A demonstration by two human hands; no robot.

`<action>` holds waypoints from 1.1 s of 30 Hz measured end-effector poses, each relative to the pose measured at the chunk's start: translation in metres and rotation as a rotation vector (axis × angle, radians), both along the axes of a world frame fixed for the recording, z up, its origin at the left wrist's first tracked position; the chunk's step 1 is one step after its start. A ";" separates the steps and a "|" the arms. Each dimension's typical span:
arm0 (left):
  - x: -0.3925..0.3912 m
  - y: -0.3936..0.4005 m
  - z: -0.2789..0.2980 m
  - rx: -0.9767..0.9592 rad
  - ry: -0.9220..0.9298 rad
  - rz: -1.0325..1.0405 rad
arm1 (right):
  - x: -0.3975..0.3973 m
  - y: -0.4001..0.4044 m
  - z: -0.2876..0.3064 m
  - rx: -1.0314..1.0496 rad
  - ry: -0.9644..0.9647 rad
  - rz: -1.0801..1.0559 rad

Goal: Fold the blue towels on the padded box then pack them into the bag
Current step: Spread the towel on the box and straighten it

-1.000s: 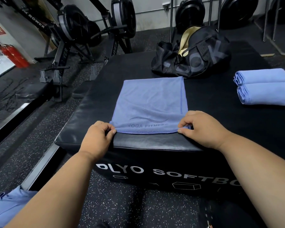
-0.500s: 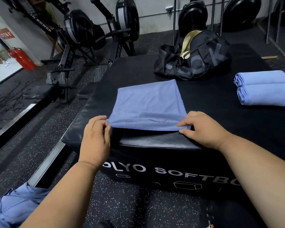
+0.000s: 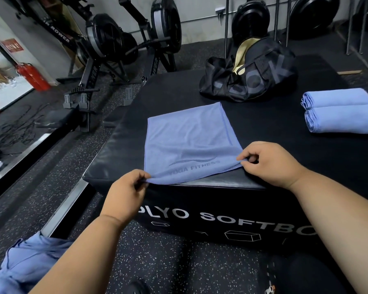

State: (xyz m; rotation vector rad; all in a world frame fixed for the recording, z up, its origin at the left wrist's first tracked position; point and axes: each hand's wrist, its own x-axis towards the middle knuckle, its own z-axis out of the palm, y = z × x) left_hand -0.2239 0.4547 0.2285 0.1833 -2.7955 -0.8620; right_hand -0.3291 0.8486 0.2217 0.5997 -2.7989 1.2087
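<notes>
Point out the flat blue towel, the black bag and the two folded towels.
flat blue towel (image 3: 187,141), head view, middle of the cloth.
black bag (image 3: 261,79), head view, its lettered side.
folded towels (image 3: 342,110), head view, where the two meet.

Lower folded towel (image 3: 346,118) cropped at right edge

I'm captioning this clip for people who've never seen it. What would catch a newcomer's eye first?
A blue towel lies spread on the black padded box, its near corners pinched by the left hand and right hand. Two folded towels sit stacked at the right, and a black bag gapes open behind.
</notes>
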 end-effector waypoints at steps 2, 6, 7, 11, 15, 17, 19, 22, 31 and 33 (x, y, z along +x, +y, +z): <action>0.003 0.001 -0.002 0.013 -0.011 -0.003 | 0.001 0.000 -0.001 0.041 0.001 0.033; 0.005 0.005 -0.002 -0.046 0.059 -0.002 | 0.000 0.002 0.000 0.053 0.001 0.067; 0.005 0.005 -0.002 -0.070 0.086 -0.003 | -0.001 0.003 0.001 0.052 -0.007 0.080; 0.005 0.004 0.004 -0.147 0.167 -0.035 | -0.007 0.006 -0.001 0.048 -0.070 0.122; 0.006 0.007 0.019 -0.021 0.196 0.042 | -0.008 0.005 -0.003 0.064 -0.090 0.119; 0.004 0.010 0.028 0.026 0.231 0.065 | -0.007 0.003 -0.004 0.074 -0.070 0.105; 0.003 0.012 0.035 0.087 0.283 0.085 | -0.005 0.002 -0.004 0.083 -0.044 0.102; 0.003 0.015 0.040 0.027 0.331 0.057 | -0.003 0.001 -0.005 0.086 -0.006 0.103; -0.004 0.010 0.049 -0.144 0.325 -0.044 | -0.002 -0.002 -0.006 0.090 0.014 0.076; -0.007 0.007 0.053 -0.155 0.308 -0.052 | -0.003 -0.003 -0.006 0.091 0.006 0.068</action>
